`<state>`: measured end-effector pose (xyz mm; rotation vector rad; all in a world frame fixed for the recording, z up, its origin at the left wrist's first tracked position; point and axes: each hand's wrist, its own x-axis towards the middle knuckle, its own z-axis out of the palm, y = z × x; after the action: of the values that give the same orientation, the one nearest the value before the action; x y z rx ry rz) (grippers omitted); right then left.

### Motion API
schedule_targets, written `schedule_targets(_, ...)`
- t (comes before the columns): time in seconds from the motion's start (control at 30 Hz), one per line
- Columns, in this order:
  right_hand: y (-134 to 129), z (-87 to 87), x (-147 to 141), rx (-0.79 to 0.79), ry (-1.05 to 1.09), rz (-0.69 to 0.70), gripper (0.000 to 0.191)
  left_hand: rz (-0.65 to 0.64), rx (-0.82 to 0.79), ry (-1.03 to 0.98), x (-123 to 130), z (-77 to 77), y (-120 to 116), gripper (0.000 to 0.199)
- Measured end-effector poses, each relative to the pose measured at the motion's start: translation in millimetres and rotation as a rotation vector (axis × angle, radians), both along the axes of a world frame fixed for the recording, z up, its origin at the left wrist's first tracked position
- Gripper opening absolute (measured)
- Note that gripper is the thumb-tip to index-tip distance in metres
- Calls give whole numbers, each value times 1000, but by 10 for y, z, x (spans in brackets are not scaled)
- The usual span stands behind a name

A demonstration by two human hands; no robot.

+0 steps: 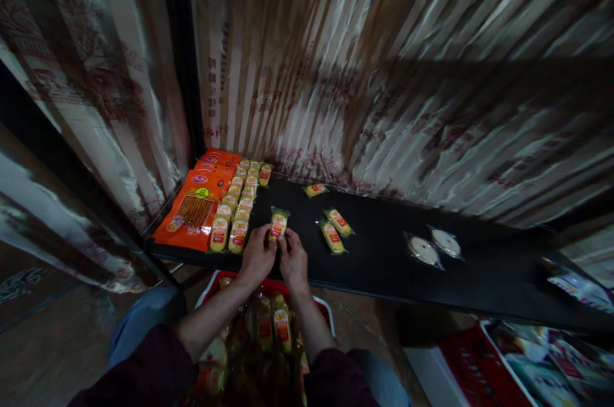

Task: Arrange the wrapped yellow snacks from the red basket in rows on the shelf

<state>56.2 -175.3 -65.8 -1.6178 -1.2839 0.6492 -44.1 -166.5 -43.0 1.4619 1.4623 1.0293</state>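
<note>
Between the fingertips of my left hand (258, 256) and my right hand (293, 261) is a small wrapped snack cake (279, 225), upright at the front of the black shelf (374, 247). Both hands are closed on its lower end. Just left of it, wrapped cakes (238, 235) of the same kind stand in two columns running back. Orange snack packets (194, 205) lie overlapped at the shelf's left end. Three loose cakes lie to the right, among them one near the front (330, 237).
A red-and-white basket (330, 317) of wrapped cakes sits below my forearms. Two round white packaged items (424, 250) lie farther right on the shelf, and a blue-white packet (580, 285) at its right end. A red box (472, 356) stands lower right. A patterned curtain (336, 74) hangs behind.
</note>
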Motion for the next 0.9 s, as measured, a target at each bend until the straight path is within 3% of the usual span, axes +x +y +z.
schedule_targets(0.27,350,-75,37,5,-31,54,31,-6,-68,-32,67,-36,287,42)
schedule_targets(0.6,691,-74,-26,28,37,50,32,43,-133,17,125,175,495,45)
schedule_targets(0.9,1031,-50,-58,-13,141,12,29,93,-115,96,238,193,755,43)
